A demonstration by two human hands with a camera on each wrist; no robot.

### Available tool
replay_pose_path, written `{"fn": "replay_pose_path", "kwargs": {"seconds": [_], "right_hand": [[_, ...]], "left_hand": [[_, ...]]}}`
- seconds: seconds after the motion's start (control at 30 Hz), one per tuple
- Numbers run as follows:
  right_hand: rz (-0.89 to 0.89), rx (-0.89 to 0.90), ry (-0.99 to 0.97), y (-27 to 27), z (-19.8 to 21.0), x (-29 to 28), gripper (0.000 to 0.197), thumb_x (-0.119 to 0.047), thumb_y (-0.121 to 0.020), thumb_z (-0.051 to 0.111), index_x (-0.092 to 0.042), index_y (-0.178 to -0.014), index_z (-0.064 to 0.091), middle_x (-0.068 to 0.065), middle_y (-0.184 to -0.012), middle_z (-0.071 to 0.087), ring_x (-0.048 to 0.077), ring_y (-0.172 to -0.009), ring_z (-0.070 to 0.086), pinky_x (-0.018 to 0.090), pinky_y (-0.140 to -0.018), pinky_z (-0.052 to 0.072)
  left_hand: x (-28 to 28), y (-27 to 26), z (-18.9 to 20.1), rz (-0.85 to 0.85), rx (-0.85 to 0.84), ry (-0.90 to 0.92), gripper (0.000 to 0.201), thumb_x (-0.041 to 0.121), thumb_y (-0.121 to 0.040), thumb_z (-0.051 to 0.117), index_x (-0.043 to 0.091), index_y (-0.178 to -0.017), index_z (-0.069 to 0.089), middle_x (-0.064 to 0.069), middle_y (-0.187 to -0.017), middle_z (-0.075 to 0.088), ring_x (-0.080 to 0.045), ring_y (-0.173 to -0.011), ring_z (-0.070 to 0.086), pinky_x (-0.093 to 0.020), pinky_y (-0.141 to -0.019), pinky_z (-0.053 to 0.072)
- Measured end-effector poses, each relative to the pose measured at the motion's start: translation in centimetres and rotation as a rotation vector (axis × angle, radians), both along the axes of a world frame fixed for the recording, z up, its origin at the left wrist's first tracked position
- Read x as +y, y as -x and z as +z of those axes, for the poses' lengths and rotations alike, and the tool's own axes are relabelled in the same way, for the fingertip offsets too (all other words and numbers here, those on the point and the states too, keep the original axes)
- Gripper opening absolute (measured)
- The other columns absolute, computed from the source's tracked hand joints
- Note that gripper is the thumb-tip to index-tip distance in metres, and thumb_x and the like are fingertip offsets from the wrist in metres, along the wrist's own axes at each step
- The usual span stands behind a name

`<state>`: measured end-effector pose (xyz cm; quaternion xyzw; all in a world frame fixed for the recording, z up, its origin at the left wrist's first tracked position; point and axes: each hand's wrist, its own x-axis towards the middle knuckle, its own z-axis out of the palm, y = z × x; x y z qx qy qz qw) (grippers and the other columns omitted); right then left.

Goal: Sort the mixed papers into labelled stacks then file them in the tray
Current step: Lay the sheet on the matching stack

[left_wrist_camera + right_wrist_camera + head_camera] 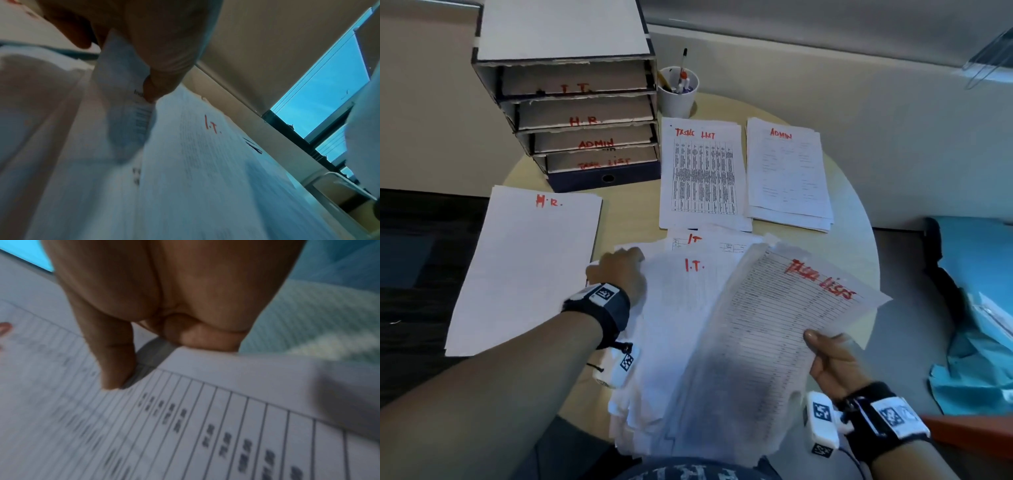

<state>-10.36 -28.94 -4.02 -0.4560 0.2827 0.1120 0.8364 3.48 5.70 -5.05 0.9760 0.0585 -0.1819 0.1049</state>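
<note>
- Right then, the sheet marked TASK LISTS (784, 308) was lifted in the lower middle of the head view, tilted and fanned off the mixed pile (674, 359), which lay toward the bottom edge.
- My right hand (832, 359) pinched that sheet at its lower right edge; in the right wrist view the thumb (115, 353) pressed on the printed table while the other fingers were curled under the paper's edge.
- My left hand (619, 270) was curled on the upper left corner of the pile, where a sheet marked I.T. (688, 274) lay on top; the left wrist view showed a fingertip (152, 91) pinching a folded page there.
- Sorting was the step in hand, I judged: the filing had not yet begun, since stacks lay out on the round table (856, 219).
- The TASK LIST stack (702, 171) lay in the upper middle, just beside the ADMIN stack (787, 171) to its right; the H.R. stack (527, 267) lay at the left.
- The next move likely called for carrying my sheet up the frame and laying it squarely on the TASK LIST stack, keeping the rest of the pile held down.
- The tray (571, 113), with labelled shelves, stood at the upper left, a cup of pens (678, 92) touching or just beside it.
</note>
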Motion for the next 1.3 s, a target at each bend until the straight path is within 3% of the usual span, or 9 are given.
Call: {"fn": "replay_pose_path", "kwargs": {"seconds": [0.13, 0.3, 0.53, 0.63, 0.73, 0.87, 0.97, 1.13, 1.3], "right_hand": [[0.036, 0.094, 0.249, -2.2, -0.1, 1.9, 0.033, 0.009, -0.087, 0.059, 0.003, -0.12, 0.063, 0.022, -0.113, 0.072, 0.037, -0.101, 0.071, 0.044, -0.077, 0.061], [0.075, 0.057, 0.358, -4.5, 0.9, 4.4, 0.03, 0.01, -0.089, 0.06, -0.01, -0.109, 0.069, 0.016, -0.11, 0.074, 0.031, -0.095, 0.073, 0.044, -0.079, 0.057], [0.001, 0.015, 0.324, -6.7, 1.6, 6.5, 0.082, 0.014, -0.087, 0.06, -0.031, -0.15, 0.032, 0.013, -0.131, 0.064, 0.031, -0.113, 0.066, 0.06, -0.096, 0.051], [0.081, 0.038, 0.932, -7.0, 4.5, 7.9, 0.096, -0.003, -0.082, 0.074, -0.029, -0.156, 0.019, 0.009, -0.145, 0.049, 0.025, -0.128, 0.053, 0.041, -0.108, 0.042], [0.148, -0.566, 1.589, -6.6, 9.1, 9.5, 0.079, -0.012, -0.076, 0.078, -0.013, -0.146, 0.042, 0.015, -0.143, 0.047, 0.032, -0.133, 0.045, 0.047, -0.112, 0.037], [0.748, -0.889, 1.97, -7.5, 14.1, 12.8, 0.042, -0.021, -0.078, 0.069, -0.018, -0.119, 0.062, 0.003, -0.108, 0.067, 0.027, -0.106, 0.063, 0.048, -0.1, 0.045], [1.135, -0.531, 1.977, -9.0, 14.8, 13.1, 0.014, -0.015, -0.087, 0.053, -0.024, -0.097, 0.057, 0.0, -0.087, 0.059, 0.028, -0.085, 0.063, 0.034, -0.072, 0.043], [0.804, -0.239, 1.614, -10.2, 14.3, 7.2, 0.026, -0.016, -0.088, 0.061, -0.02, -0.065, 0.05, -0.002, -0.064, 0.055, 0.021, -0.066, 0.056, 0.029, -0.058, 0.039], [0.427, -0.287, 0.986, -9.4, 14.6, 5.9, 0.008, -0.011, -0.086, 0.071, -0.018, -0.081, 0.072, -0.01, -0.075, 0.075, 0.011, -0.071, 0.069, 0.024, -0.064, 0.053]], "left_hand": [[0.5, -0.3, 1.8, 0.029, -0.246, 0.245, 0.06, 0.041, -0.085, 0.065, 0.025, -0.14, 0.045, -0.003, -0.143, 0.041, -0.026, -0.13, 0.042, -0.042, -0.105, 0.038], [-2.6, 3.7, 3.2, 0.253, 0.264, 0.996, 0.041, 0.032, -0.096, 0.06, 0.01, -0.129, 0.052, -0.005, -0.123, 0.063, -0.014, -0.101, 0.059, -0.024, -0.081, 0.045], [-3.4, 6.0, 2.8, 0.245, 0.113, 0.912, 0.025, 0.023, -0.09, 0.057, 0.022, -0.115, 0.059, 0.001, -0.105, 0.069, -0.022, -0.095, 0.063, -0.029, -0.079, 0.05], [-3.1, 4.7, 5.1, 0.117, 0.02, 0.647, 0.007, 0.023, -0.095, 0.048, 0.023, -0.101, 0.052, -0.001, -0.09, 0.064, -0.023, -0.082, 0.06, -0.03, -0.068, 0.046], [-3.3, 3.4, 8.9, -0.222, -0.1, 0.309, 0.007, 0.018, -0.098, 0.041, 0.022, -0.093, 0.043, 0.0, -0.082, 0.056, -0.023, -0.075, 0.055, -0.032, -0.065, 0.04], [-5.0, 3.0, 12.6, -0.514, -0.22, 0.165, 0.01, 0.013, -0.094, 0.042, 0.019, -0.097, 0.049, -0.006, -0.097, 0.063, -0.029, -0.086, 0.061, -0.035, -0.068, 0.045], [-5.0, 2.7, 15.0, -0.552, -0.244, 0.157, 0.005, 0.019, -0.093, 0.045, 0.022, -0.09, 0.047, -0.004, -0.096, 0.062, -0.029, -0.089, 0.059, -0.034, -0.068, 0.039], [1.7, 0.9, 15.3, -0.101, -0.552, 0.125, 0.044, 0.034, -0.083, 0.067, 0.027, -0.124, 0.052, -0.002, -0.12, 0.061, -0.025, -0.11, 0.057, -0.043, -0.093, 0.047], [3.0, 1.9, 12.8, 0.414, -0.075, 0.993, 0.077, 0.028, -0.066, 0.082, 0.013, -0.134, 0.051, -0.008, -0.124, 0.061, -0.028, -0.117, 0.055, -0.041, -0.099, 0.048]]}}
